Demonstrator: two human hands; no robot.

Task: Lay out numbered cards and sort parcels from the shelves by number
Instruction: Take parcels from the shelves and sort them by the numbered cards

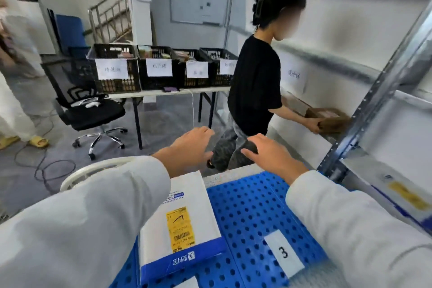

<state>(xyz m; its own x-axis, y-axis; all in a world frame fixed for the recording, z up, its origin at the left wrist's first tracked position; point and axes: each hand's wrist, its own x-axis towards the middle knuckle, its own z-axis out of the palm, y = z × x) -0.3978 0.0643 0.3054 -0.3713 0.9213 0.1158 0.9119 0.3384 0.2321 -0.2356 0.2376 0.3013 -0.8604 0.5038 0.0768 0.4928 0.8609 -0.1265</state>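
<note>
Blue perforated plastic surface (252, 206) fills the foreground of a grey-floored sorting room. Both white-sleeved arms reach forward over its far edge: the left hand (189, 147) and the right hand (271, 154) are held palm down with fingers loosely extended, neither gripping nor touching anything. Beneath the left forearm a flat white-and-blue courier mailer (187, 217) with a yellow barcode label lies on the surface, its left edge hidden by the sleeve. To its right, well apart, lies a white card printed with a 3 (284, 252), near the right sleeve. Beyond the hands stands a second person in a black T-shirt (254, 84), whose hand holds a brown cardboard box (332, 119) on a grey metal shelving unit (374, 105) along the right wall. Farther left, a white folding table (168, 92) carries a row of four black plastic crates (117, 68), each fronted by a white paper label. A black swivel office chair (91, 112) stands just beside the table. A whiteboard (198, 2) hangs on the back wall, with a metal-railed staircase (112, 16) to its left.
</note>
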